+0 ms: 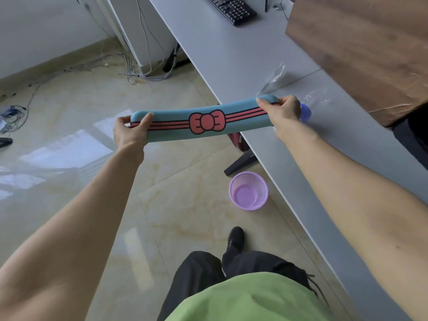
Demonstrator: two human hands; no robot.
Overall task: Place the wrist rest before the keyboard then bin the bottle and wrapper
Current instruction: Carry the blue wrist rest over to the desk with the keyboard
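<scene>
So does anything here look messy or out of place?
A tangle of loose cables sprawls over the floor by the wall. On the desk, a crumpled clear wrapper lies loose, and the purple bin below holds nothing visible.

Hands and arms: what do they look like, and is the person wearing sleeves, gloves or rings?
Both arms are bare up to the picture's edge, with no sleeves in view. The left hand and right hand have no gloves, and no rings, watch or bracelet show. Lower down, the person wears a green top, dark trousers and a black shoe.
</scene>
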